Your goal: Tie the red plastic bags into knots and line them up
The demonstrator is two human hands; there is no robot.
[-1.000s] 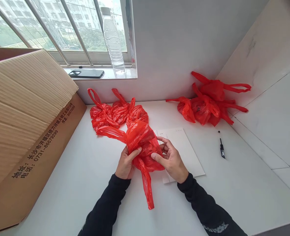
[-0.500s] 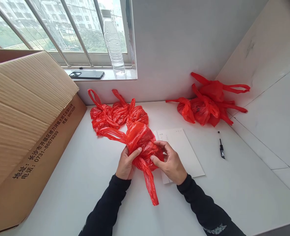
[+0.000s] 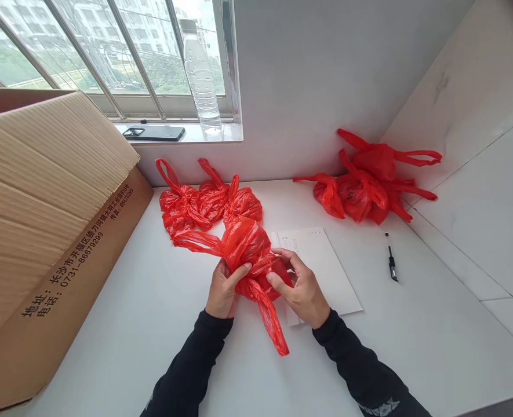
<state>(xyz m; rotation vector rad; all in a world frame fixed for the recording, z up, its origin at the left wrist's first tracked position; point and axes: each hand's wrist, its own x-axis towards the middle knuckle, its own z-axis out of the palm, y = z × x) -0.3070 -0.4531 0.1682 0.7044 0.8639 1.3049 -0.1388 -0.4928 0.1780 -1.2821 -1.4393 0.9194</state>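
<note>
Between my two hands is a red plastic bag (image 3: pixel 250 246), bunched up around contents I cannot see. One of its handles points left, and the other hangs toward me. My left hand (image 3: pixel 225 289) grips the bag's lower left side, thumb on top and the other fingers hidden behind. On the right side, my right hand (image 3: pixel 302 289) is closed around the bag with thumb and fingers pressing the plastic. Just behind lie several knotted red bags (image 3: pixel 210 200) against the wall. An open notebook (image 3: pixel 326 272) lies partly under my right hand.
A large cardboard box (image 3: pixel 86 278) with a raised flap stands at the left. More red bags (image 3: pixel 364 185) are piled in the far right corner. A pen (image 3: pixel 392 263) lies at right. On the sill are a phone (image 3: pixel 160 133) and a water bottle (image 3: pixel 202 81).
The bag has turned slightly in my hands, and its near handle has swung a little to the right. Both hands keep their hold in nearly the same place.
</note>
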